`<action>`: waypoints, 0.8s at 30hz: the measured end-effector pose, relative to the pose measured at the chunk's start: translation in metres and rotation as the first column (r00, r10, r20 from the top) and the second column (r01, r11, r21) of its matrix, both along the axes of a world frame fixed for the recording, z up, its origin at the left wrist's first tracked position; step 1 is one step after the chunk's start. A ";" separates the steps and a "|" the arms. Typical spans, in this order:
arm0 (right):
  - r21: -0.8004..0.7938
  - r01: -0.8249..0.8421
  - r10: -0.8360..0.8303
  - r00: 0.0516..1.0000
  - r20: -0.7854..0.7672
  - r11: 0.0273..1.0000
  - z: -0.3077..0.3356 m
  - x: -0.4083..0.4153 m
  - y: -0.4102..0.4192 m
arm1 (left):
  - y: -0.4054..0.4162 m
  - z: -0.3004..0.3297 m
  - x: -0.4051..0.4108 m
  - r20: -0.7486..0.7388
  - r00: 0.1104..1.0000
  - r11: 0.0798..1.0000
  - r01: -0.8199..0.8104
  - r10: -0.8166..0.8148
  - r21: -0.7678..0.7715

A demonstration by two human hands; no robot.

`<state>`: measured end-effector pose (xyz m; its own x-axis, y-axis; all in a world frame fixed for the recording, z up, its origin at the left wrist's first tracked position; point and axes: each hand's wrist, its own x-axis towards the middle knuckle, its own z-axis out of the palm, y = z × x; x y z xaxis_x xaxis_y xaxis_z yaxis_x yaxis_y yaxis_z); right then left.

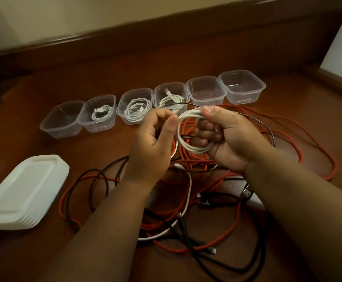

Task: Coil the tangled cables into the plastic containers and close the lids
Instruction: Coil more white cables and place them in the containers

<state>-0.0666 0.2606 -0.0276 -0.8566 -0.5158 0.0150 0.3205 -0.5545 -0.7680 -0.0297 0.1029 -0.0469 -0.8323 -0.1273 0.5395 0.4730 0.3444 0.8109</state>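
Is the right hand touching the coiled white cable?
Touching. The head view shows the right hand with fingers curled through the coiled white cable and the thumb pressing its top strands.

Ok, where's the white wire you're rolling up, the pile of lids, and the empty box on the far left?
white cable coil [194, 148]: head view, bottom of loop.
stack of lids [23, 187]: head view, top lid's flat middle.
leftmost container [61, 132]: head view, front wall.
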 end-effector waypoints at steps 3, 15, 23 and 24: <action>-0.087 0.017 -0.015 0.999 0.030 0.996 0.003 -0.003 0.004 | -0.002 0.002 0.000 -0.114 0.987 0.991 -0.117 0.110 -0.062; -0.041 0.153 -0.156 0.986 -0.064 0.987 -0.001 0.003 -0.004 | 0.023 0.005 0.006 0.213 0.974 0.879 -0.031 -0.080 0.476; 0.228 0.394 -0.269 0.860 -0.434 0.890 -0.005 0.002 -0.004 | 0.020 0.005 0.004 0.270 0.928 0.798 0.048 -0.259 0.601; 0.243 0.413 -0.267 0.842 -0.469 0.878 -0.005 0.002 -0.004 | 0.020 0.005 0.004 0.263 0.919 0.776 0.068 -0.293 0.628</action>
